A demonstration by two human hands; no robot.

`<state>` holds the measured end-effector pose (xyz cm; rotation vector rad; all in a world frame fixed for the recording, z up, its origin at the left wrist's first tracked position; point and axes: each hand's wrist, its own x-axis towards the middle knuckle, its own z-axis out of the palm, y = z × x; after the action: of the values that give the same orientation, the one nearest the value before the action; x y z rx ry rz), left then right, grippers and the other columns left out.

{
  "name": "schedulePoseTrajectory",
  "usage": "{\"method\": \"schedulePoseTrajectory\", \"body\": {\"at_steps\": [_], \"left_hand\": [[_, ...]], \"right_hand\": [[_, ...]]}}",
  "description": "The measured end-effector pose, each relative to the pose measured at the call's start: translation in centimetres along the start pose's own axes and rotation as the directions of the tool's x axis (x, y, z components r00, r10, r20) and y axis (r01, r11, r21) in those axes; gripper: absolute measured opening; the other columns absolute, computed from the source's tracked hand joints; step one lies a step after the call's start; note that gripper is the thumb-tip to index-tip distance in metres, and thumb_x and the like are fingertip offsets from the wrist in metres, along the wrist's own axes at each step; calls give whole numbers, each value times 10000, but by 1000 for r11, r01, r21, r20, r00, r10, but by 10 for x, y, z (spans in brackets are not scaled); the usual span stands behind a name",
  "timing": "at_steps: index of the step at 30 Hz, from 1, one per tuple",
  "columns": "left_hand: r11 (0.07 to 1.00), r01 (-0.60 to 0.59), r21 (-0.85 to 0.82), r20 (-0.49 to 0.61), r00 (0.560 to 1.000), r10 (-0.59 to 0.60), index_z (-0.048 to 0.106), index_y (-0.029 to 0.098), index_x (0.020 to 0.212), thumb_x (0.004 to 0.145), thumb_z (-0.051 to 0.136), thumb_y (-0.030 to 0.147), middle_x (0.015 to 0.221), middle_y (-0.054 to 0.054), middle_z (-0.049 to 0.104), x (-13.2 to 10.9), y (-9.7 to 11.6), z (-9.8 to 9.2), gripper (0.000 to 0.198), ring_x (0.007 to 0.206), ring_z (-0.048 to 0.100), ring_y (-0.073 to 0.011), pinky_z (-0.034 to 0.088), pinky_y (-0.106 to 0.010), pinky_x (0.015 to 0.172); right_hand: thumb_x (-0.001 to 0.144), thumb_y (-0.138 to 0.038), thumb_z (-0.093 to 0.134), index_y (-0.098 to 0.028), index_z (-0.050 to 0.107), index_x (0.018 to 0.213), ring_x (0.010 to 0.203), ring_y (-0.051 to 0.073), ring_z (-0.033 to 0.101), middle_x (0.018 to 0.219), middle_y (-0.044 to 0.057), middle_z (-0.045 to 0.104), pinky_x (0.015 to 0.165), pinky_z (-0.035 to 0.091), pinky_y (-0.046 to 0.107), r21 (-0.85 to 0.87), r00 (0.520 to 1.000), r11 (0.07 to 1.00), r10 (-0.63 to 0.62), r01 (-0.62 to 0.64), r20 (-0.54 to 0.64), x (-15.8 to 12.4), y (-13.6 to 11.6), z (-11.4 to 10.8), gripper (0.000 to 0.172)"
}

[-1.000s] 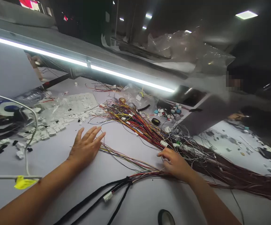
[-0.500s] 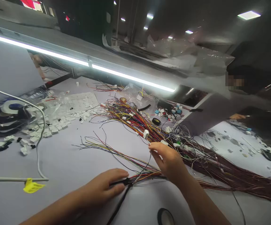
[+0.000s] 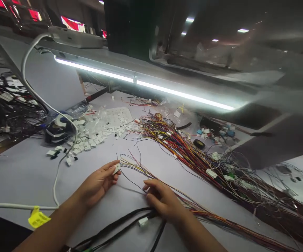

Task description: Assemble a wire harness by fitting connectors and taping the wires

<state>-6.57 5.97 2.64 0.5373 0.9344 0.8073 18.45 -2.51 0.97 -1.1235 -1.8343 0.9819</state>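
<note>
A small white plastic connector (image 3: 117,168) is pinched between the thumb and fingers of my left hand (image 3: 99,183), raised over the table. My right hand (image 3: 162,199) is over a bundle of thin coloured wires (image 3: 177,194), its thumb and index finger curved and apart. A thin dark wire (image 3: 132,182) runs from near the left hand into the gap between these fingers. Whether it touches them I cannot tell. Below, black-sleeved cables (image 3: 120,222) pass under the right hand, and a white connector (image 3: 143,221) lies beside them.
A thick harness of coloured wires (image 3: 167,143) stretches across the right side. Loose white connectors (image 3: 88,142) lie at the left, by a wrapped roll (image 3: 59,129). A white cord with a yellow tag (image 3: 38,217) crosses the left. Black tape (image 3: 199,144) sits beyond the harness.
My view has turned left. The left hand has left the black sleeve and now holds a white connector. My right hand has come down from its raised pinch on a wire with a white connector.
</note>
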Motion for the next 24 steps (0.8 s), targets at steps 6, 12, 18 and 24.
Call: {"method": "schedulePoseTrajectory", "body": {"at_steps": [6,12,18,24], "left_hand": [[999,35,-3,62,998,-34,615,161,1141,858,605,150,1192,-87,610,1,5,-10,284,704,625,-88,547,-185,654],[988,95,-119,234,970,-65,581,163,1161,771,659,110,1374,-91,516,-6,13,-13,401,969,658,-151,549,-194,804],[978,-126,165,82,990,114,531,192,944,837,688,333,798,19,634,3,-3,-8,236,527,567,-49,405,-131,457],[947,-137,290,63,990,124,492,214,1097,838,604,539,667,80,493,6,-10,-2,431,377,211,1,116,-167,383]], "right_hand": [[861,-203,567,-253,562,1185,910,174,589,1046,51,622,811,482,320,92,995,992,91,-87,-33,-7,4,-4,328],[857,-208,582,-235,612,1094,904,177,586,989,46,628,807,471,313,82,996,993,89,-89,8,-1,1,-7,241],[853,-133,555,-247,592,1130,875,175,583,963,45,618,753,489,320,42,995,998,-51,54,-82,0,-3,-8,302],[851,-43,541,-259,541,1210,933,185,599,1016,58,632,798,509,347,-211,921,939,-316,271,-226,2,-63,-61,419]]}}
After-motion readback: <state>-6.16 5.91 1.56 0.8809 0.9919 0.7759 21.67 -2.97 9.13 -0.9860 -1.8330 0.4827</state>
